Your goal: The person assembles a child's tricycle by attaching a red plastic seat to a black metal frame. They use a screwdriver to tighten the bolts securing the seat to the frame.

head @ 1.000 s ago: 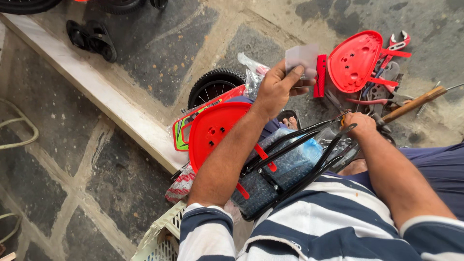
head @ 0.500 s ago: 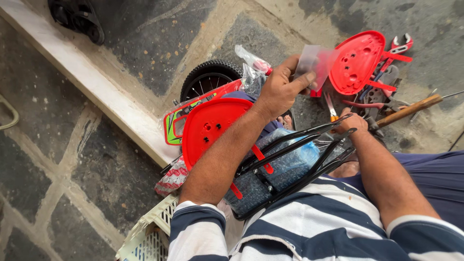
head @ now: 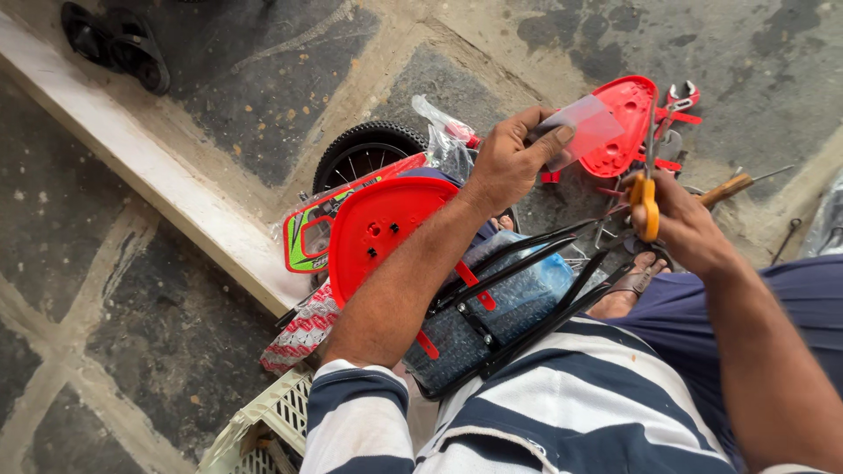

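Pinching a clear plastic packet (head: 587, 130) in the left hand (head: 509, 162), right hand (head: 680, 224) grip clamped on orange-handled scissors (head: 648, 197), blades hard to see

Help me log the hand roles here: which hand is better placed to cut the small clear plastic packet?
Probably the right hand: it grips the orange-handled scissors, blades raised toward the clear plastic packet. The left hand pinches that packet, steadying it.

An outdoor repair spot on a stone-paved floor (head: 219, 96), strewn with a small wheel (head: 364, 154), red plastic parts (head: 386, 228) and pliers (head: 680, 96).
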